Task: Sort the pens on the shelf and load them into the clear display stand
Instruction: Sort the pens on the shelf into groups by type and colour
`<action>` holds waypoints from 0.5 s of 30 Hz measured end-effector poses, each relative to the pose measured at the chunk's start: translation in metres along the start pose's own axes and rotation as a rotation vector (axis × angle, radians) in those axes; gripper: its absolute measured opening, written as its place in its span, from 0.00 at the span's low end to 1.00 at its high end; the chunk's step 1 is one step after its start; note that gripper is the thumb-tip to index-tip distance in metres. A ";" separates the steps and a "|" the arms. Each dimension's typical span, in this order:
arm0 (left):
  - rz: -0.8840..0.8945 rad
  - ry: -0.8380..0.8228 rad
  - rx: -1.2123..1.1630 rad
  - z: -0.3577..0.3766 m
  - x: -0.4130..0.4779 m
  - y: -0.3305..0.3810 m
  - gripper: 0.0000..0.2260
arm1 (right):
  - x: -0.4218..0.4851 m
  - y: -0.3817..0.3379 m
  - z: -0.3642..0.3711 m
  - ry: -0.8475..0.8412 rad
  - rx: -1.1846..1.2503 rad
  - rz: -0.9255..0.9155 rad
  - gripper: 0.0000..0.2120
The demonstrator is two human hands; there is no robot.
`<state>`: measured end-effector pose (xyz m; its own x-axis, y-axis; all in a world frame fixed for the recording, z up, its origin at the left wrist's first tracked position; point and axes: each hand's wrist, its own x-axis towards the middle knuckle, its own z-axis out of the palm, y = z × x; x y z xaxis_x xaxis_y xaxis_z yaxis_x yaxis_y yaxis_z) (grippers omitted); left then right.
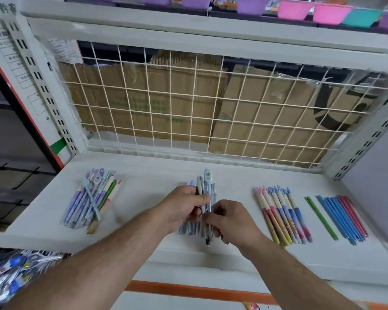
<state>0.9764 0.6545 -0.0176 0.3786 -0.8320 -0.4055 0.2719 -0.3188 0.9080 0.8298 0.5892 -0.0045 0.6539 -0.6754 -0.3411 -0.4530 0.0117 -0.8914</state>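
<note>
My left hand [184,206] grips a bundle of pale blue and grey pens [206,186] above the middle of the white shelf [157,175]. My right hand [231,218] pinches the lower part of the same bundle, whose tips stick out below it. A loose heap of purple, blue and green pens [92,200] lies at the left. A neat row of patterned pens [282,215] lies to the right. Further right lie one green pen [321,218] and a row of blue and pink pens [343,217]. No clear display stand shows in this view.
A white wire grid [211,108] with cardboard behind it closes the shelf's back. Slotted uprights stand at both sides, and a grey box [376,193] sits at the far right. Coloured bowls [327,12] line the shelf above. Packaged goods [14,274] hang below left.
</note>
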 end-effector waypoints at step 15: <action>0.025 0.237 0.324 -0.008 0.012 -0.001 0.09 | 0.025 0.012 -0.004 0.029 -0.094 0.053 0.12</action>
<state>0.9875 0.6480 -0.0241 0.5852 -0.7260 -0.3613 -0.0193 -0.4578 0.8888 0.8382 0.5699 -0.0224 0.6105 -0.6966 -0.3769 -0.5420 -0.0204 -0.8401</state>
